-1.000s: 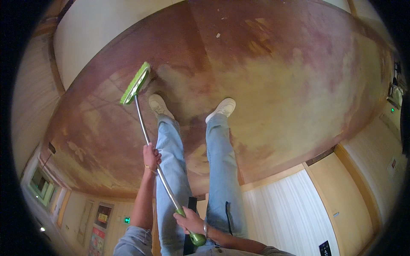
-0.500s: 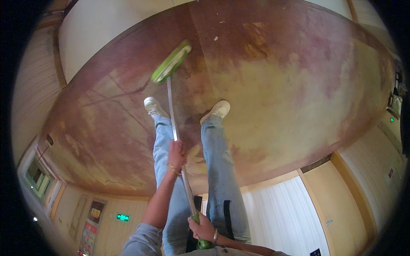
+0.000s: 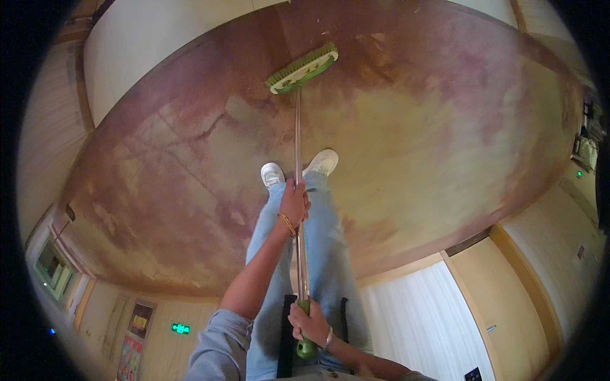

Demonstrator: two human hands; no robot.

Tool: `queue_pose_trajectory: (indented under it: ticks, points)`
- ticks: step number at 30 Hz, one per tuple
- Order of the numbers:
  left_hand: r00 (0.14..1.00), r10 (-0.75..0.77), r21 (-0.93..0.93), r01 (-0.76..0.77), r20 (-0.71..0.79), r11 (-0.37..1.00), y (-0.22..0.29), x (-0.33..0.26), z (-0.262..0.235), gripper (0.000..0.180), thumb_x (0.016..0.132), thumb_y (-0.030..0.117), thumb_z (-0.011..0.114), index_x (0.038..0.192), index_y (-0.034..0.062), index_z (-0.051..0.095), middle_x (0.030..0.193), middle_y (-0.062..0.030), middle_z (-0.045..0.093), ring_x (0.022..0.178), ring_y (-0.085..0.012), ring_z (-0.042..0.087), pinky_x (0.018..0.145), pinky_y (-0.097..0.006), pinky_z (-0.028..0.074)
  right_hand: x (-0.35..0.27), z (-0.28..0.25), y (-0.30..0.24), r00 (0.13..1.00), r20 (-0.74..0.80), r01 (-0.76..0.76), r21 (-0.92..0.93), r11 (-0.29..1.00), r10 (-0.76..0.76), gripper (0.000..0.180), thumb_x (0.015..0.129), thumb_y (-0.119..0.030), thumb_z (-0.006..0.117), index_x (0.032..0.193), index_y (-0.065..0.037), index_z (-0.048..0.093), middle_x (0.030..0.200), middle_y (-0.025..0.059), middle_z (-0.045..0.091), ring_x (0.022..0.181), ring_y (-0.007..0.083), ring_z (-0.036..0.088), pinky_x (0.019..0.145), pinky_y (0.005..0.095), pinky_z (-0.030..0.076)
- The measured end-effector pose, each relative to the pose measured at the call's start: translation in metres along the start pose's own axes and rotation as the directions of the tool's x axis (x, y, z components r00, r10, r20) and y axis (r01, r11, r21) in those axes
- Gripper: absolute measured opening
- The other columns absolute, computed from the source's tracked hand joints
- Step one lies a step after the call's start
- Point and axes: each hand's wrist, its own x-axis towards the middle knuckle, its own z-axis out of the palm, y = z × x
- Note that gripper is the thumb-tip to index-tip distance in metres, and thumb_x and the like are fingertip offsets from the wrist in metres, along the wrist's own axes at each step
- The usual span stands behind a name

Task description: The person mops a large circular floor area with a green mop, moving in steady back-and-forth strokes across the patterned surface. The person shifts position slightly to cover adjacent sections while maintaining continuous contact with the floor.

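A long broom (image 3: 298, 140) reaches away from me down the middle of the view. Its green and white head (image 3: 304, 71) is at the carpet, tilted up toward the right, with green bristles along the far side. My left hand (image 3: 294, 202) is wrapped round the metal pole about halfway along. Closer to my body, my right hand (image 3: 311, 322) grips the green plastic grip (image 3: 305, 347) at the pole's end.
Mottled red-brown and yellow carpet (image 3: 406, 146) spreads around my white shoes (image 3: 323, 162). A pale wall (image 3: 146, 51) bounds it at the far left. Behind me are a wooden door (image 3: 502, 298), a white panel (image 3: 426, 311) and a green lit sign (image 3: 180, 329).
The broom head has swung to the right and slightly away, its pole now nearly straight ahead. My left hand moved right and forward with it. My left foot came closer to the right one.
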Motion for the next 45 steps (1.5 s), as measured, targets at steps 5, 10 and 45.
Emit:
queue_pose_trajectory:
  ticks: [5, 10, 45]
  points:
    - [0.996, -0.027, -0.1, 0.019, -0.083, 0.995, -0.013, -0.035, -0.06, 0.02, 0.086, 0.039, 0.043, 0.082, 0.0198, 0.04, 0.05, 0.0034, 0.033, 0.035, -0.0079, 0.03, 0.029, -0.021, 0.021, -0.019, 0.02, 0.026, 0.996, 0.019, -0.081, -0.137, 0.987, 0.085, 0.011, 0.087, -0.015, 0.045, 0.086, -0.008, 0.036, 0.055, 0.0004, 0.037, 0.039, 0.0078, 0.037, 0.03, 0.0225, 0.033]
    - [0.964, -0.131, -0.235, 0.075, -0.232, 0.969, 0.0, -0.065, -0.175, 0.034, 0.083, 0.048, 0.042, 0.078, 0.0145, 0.04, 0.053, 0.001, 0.038, 0.038, -0.0078, 0.032, 0.031, -0.02, 0.025, 0.013, 0.057, 0.044, 0.97, 0.182, -0.127, -0.198, 0.972, 0.164, 0.016, 0.086, -0.02, 0.046, 0.086, -0.007, 0.037, 0.057, 0.0001, 0.039, 0.038, 0.0083, 0.037, 0.03, 0.0239, 0.032]
    - [0.993, -0.113, -0.375, 0.09, -0.04, 0.923, 0.042, -0.065, -0.219, 0.022, 0.087, 0.035, 0.037, 0.072, 0.0211, 0.029, 0.052, 0.0045, 0.027, 0.038, -0.0056, 0.025, 0.031, -0.019, 0.017, 0.005, 0.14, 0.043, 0.937, 0.264, -0.258, 0.082, 0.963, 0.228, 0.02, 0.088, -0.027, 0.049, 0.079, -0.012, 0.039, 0.051, -0.0041, 0.037, 0.038, 0.0055, 0.037, 0.033, 0.02, 0.032]
